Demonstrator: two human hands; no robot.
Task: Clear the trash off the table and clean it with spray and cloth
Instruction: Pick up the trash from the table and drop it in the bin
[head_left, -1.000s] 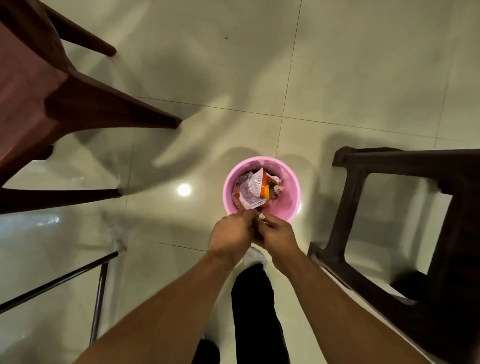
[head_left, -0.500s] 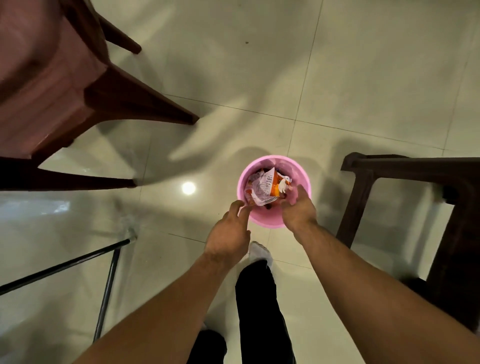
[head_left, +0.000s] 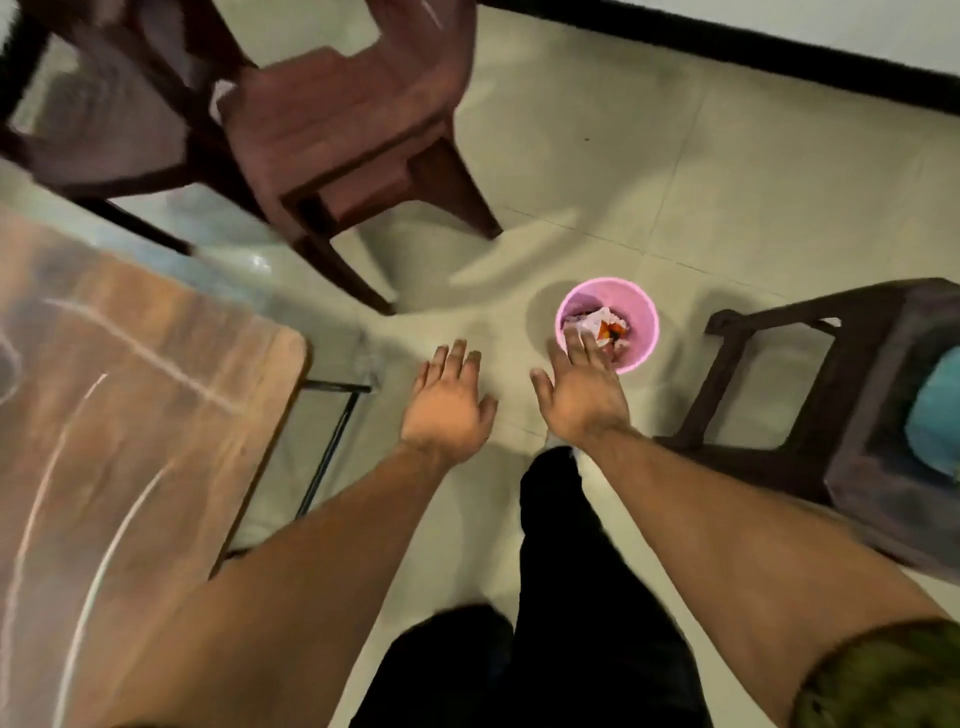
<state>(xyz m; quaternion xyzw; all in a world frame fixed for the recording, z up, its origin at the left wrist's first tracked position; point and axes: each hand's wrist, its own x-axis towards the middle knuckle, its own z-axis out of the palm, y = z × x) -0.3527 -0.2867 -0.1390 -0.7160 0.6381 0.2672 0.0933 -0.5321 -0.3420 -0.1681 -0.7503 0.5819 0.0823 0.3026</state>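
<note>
Both hands are held out flat and empty, fingers spread: the left hand (head_left: 449, 405) over bare floor tile, the right hand (head_left: 582, 389) with fingertips overlapping the near rim of the pink bin (head_left: 641, 312). Crumpled wrappers (head_left: 605, 325) are seen inside the bin. The wooden table (head_left: 130, 405) is glimpsed at left, blurred, white streaks on its top.

Dim warm light, motion blur, wide-angle distortion
</note>
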